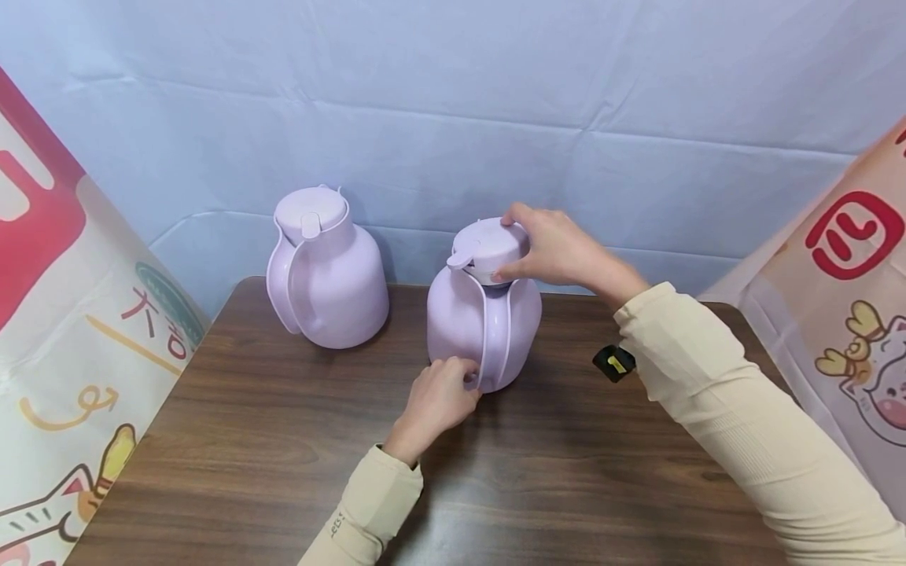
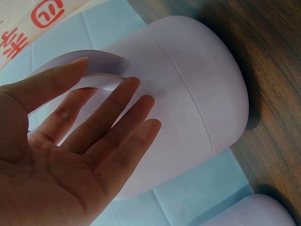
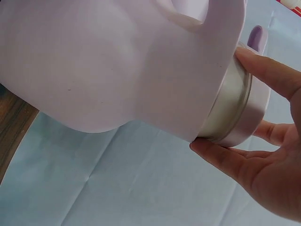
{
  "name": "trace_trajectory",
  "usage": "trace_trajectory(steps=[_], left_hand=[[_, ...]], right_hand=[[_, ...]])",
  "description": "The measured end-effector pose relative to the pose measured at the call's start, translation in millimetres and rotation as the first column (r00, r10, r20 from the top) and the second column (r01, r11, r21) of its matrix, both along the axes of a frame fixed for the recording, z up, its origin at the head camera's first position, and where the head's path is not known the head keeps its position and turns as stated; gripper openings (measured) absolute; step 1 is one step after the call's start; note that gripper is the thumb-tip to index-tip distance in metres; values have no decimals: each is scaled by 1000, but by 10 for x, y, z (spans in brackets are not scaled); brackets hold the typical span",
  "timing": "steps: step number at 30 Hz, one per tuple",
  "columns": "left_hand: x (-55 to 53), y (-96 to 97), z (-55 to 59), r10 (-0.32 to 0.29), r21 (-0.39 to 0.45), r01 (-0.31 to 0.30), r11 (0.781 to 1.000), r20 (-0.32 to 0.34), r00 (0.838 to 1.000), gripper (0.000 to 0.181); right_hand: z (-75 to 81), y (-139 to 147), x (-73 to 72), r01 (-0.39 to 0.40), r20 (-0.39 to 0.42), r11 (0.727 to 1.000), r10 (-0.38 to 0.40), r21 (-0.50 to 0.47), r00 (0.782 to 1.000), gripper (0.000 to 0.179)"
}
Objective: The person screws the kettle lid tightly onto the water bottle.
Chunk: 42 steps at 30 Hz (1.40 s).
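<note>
A pale lilac thermos jug (image 1: 453, 322) stands on the table, its handle (image 1: 497, 334) facing me. My left hand (image 1: 442, 393) holds the lower end of that handle, thumb and forefinger on either side. In the left wrist view, the other fingers (image 2: 141, 110) extend loosely alongside the jug's body. On top, my right hand (image 1: 555, 248) grips the round lid (image 1: 488, 244) by its side, thumb and fingers spread around it. The lid sits raised and slightly tilted, and a pale band (image 3: 228, 101) shows between it and the jug's rim in the right wrist view.
A second lilac thermos jug (image 1: 343, 291), lid on, stands to the left on the brown wooden table (image 1: 283, 464). A small black piece with a yellow mark (image 1: 614, 363) lies near the right sleeve. Light blue cloth (image 1: 453, 141) hangs behind, with printed sheets at both sides.
</note>
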<state>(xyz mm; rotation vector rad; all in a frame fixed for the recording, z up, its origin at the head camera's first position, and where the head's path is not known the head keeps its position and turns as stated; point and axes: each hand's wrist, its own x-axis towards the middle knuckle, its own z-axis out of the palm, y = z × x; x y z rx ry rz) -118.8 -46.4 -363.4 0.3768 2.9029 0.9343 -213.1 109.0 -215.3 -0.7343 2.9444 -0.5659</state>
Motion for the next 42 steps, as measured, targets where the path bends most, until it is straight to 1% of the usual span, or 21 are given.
trace_trajectory(steps=[10,18,24,33,42], left_hand=[[-2,-5,-1,0,7,0,1000,-7,1000,10],[-8,-5,-3,4,-17,-5,1000,-33,999,9],[-9,-7,-8,4,-10,-4,1000,-21,1000,10],[0,-8,-12,-1,-6,0,1000,-21,1000,9],[8,-8,-6,-6,1,6,1000,-23,1000,7]], right_hand=[[8,-1,-8,-3,19,1000,2,22,1000,63],[105,0,-27,-30,76,998,25,60,997,60],[146,-17,-55,-55,92,995,47,82,995,61],[140,-13,-47,-31,93,998,26,49,995,62],[87,5,-41,-17,53,1000,17,-2,998,61]])
